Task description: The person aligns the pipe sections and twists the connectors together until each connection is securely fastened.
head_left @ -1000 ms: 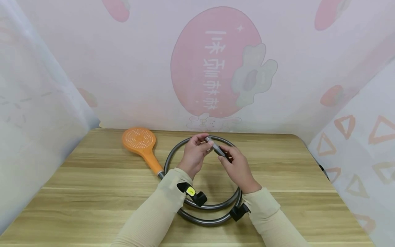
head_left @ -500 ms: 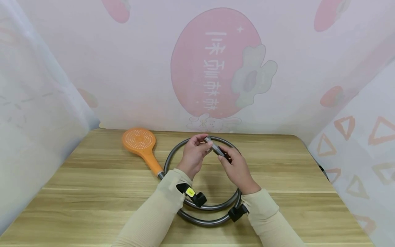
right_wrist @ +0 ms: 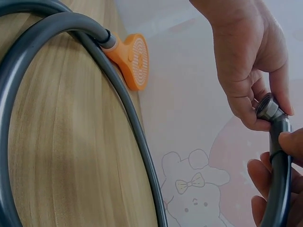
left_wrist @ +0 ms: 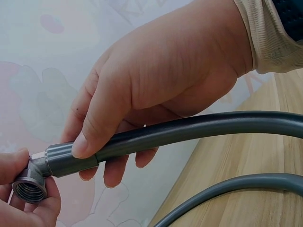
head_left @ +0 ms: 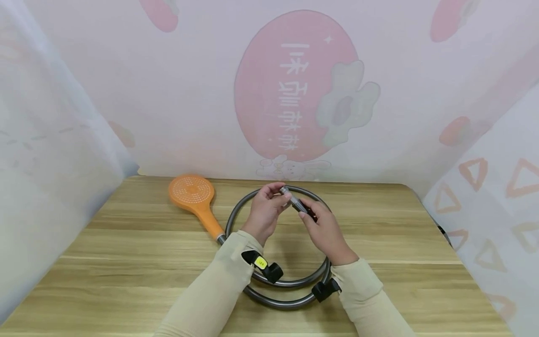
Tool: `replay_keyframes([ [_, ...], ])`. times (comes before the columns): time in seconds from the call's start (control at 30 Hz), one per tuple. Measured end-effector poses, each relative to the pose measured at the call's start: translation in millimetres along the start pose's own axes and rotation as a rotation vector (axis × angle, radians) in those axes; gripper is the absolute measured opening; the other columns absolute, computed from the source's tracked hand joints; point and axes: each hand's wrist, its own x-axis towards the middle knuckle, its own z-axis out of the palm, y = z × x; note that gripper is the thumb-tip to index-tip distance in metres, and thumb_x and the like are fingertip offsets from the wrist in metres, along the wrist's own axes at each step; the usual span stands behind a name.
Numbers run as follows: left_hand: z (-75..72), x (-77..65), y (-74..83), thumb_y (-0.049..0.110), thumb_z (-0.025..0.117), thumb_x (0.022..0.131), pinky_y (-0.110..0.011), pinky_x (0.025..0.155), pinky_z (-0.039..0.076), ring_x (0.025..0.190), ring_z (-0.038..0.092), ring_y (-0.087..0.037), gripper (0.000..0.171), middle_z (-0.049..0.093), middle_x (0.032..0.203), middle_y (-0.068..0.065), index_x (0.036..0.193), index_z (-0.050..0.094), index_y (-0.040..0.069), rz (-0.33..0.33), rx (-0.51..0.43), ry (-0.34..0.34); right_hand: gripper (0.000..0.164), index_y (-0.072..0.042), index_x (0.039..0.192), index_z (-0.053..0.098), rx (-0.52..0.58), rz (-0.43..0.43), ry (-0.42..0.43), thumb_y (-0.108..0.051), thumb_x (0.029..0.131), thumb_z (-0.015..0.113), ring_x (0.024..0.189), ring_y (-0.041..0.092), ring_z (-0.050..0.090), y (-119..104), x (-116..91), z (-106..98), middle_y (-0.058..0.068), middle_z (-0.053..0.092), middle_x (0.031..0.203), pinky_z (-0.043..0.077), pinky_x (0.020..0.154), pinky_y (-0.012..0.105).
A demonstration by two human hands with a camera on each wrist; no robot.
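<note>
Hose connector (left_wrist: 40, 166) is held above the table (head_left: 147, 262), short of its far edge. Left hand (head_left: 263, 211): fingers pinch the connector. Right hand (head_left: 327, 232): fingers grip the hose (head_left: 286, 304) just behind it. Recommended: support the hose to avoid straining the joint.

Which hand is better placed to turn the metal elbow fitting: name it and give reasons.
Probably the left hand: its thumb and fingers hold the metal elbow fitting. The right hand grips the hose beside the fitting, so it seems better suited to steadying.
</note>
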Motion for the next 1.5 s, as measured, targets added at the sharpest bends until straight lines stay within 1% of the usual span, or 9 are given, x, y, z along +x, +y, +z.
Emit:
replay_keyframes([
  [0.2, -0.9, -1.0, 0.2, -0.011, 0.060, 0.088, -0.026, 0.078, 0.051, 0.086, 0.055, -0.014, 0.029, 0.054, 0.097, -0.003, 0.113, 0.057, 0.002, 0.014, -0.005, -0.002, 0.035, -0.005, 0.133, 0.056, -0.025, -0.015, -0.011, -0.011, 0.099, 0.055, 0.083, 0.019, 0.052, -2.1, 1.2, -0.4, 0.011, 0.060, 0.105, 0.046, 0.070, 0.034],
  [0.43, -2.9, -0.5, 0.5, -0.011, 0.060, 0.088, -0.025, 0.077, 0.051, 0.085, 0.056, -0.013, 0.028, 0.055, 0.097, -0.004, 0.114, 0.056, 0.001, 0.021, 0.002, -0.005, 0.036, -0.004, 0.134, 0.055, -0.010, 0.001, -0.021, -0.011, 0.099, 0.054, 0.083, 0.020, 0.053, -3.4, 2.3, 0.8, 0.012, 0.060, 0.105, 0.046, 0.070, 0.034],
  [0.67, -3.1, 0.0, 1.9, -0.011, 0.060, 0.088, -0.024, 0.076, 0.051, 0.084, 0.055, -0.013, 0.027, 0.054, 0.096, -0.003, 0.112, 0.057, 0.001, 0.019, -0.004, -0.002, 0.036, -0.005, 0.136, 0.053, -0.004, 0.010, -0.041, -0.014, 0.101, 0.051, 0.090, 0.020, 0.056, -3.1, 3.3, 1.3, 0.010, 0.061, 0.106, 0.047, 0.074, 0.035],
  [0.87, -3.0, 0.7, 1.9, -0.011, 0.060, 0.088, -0.024, 0.075, 0.051, 0.083, 0.055, -0.012, 0.026, 0.055, 0.096, -0.003, 0.111, 0.057, 0.002, 0.019, -0.003, -0.003, 0.037, -0.005, 0.137, 0.052, -0.002, 0.023, -0.052, -0.014, 0.102, 0.049, 0.097, 0.022, 0.060, -4.5, 3.9, 0.8, 0.011, 0.062, 0.112, 0.049, 0.078, 0.037],
  [1.07, -2.5, -0.6, 1.6, -0.011, 0.060, 0.088, -0.024, 0.075, 0.051, 0.083, 0.055, -0.012, 0.027, 0.054, 0.096, -0.003, 0.111, 0.057, 0.002, 0.022, -0.006, -0.006, 0.037, -0.004, 0.138, 0.050, 0.014, 0.052, -0.070, -0.014, 0.103, 0.046, 0.100, 0.028, 0.062, -5.1, 3.9, 0.6, 0.013, 0.060, 0.120, 0.050, 0.080, 0.040],
  [1.2, -2.9, -1.6, 1.1, -0.011, 0.060, 0.088, -0.024, 0.075, 0.050, 0.084, 0.055, -0.013, 0.028, 0.054, 0.097, -0.002, 0.112, 0.057, 0.002, 0.020, -0.004, -0.009, 0.036, -0.003, 0.138, 0.050, 0.036, 0.055, -0.085, -0.013, 0.103, 0.044, 0.100, 0.030, 0.063, -4.9, 3.9, 0.4, 0.014, 0.059, 0.126, 0.051, 0.084, 0.043],
  [1.33, -3.4, -2.6, 0.9, -0.010, 0.060, 0.088, -0.024, 0.075, 0.050, 0.084, 0.055, -0.013, 0.028, 0.054, 0.097, -0.003, 0.113, 0.057, 0.002, 0.020, 0.001, -0.009, 0.036, -0.002, 0.138, 0.050, 0.058, 0.055, -0.095, -0.011, 0.103, 0.044, 0.100, 0.032, 0.063, -3.9, 3.7, 0.4, 0.015, 0.059, 0.126, 0.050, 0.086, 0.045],
  [1.5, -4.1, -2.5, 0.9, -0.010, 0.060, 0.089, -0.024, 0.075, 0.050, 0.085, 0.055, -0.013, 0.028, 0.054, 0.097, -0.003, 0.114, 0.056, 0.001, 0.020, 0.006, -0.009, 0.035, -0.003, 0.137, 0.051, 0.068, 0.062, -0.097, -0.011, 0.103, 0.043, 0.099, 0.033, 0.063, -2.5, 3.9, 1.0, 0.016, 0.060, 0.124, 0.050, 0.084, 0.046],
])
